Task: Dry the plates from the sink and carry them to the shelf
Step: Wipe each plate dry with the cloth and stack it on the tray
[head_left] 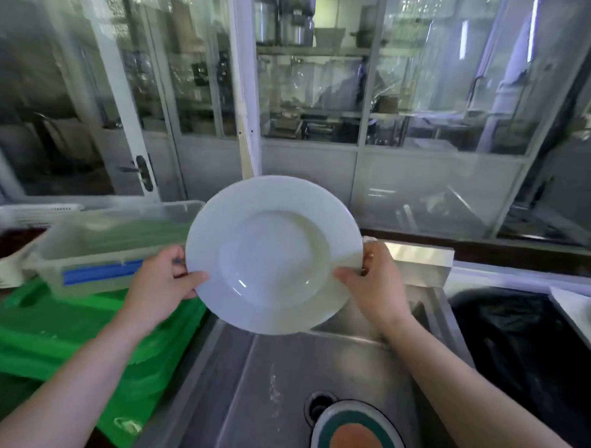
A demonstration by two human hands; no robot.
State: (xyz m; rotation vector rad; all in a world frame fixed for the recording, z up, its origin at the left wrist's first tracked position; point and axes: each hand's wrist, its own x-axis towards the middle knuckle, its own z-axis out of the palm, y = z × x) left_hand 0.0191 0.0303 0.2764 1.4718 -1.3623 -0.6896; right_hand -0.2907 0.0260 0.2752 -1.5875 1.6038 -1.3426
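Bare forearms, a ring on the right hand point(374, 281).

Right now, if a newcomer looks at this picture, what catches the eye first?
First, the white plate, held up at the centre above the steel sink, with the left hand and right hand gripping opposite rims. Next, the coloured plate in the sink and the green boards at left.

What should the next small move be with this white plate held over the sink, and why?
Probably wipe it dry before carrying it anywhere. The white plate is held up over the sink, tilted toward the camera, with the left hand and right hand gripping opposite rims. No cloth shows clearly in either hand, so fetching one likely comes first. A second, coloured plate lies in the sink.
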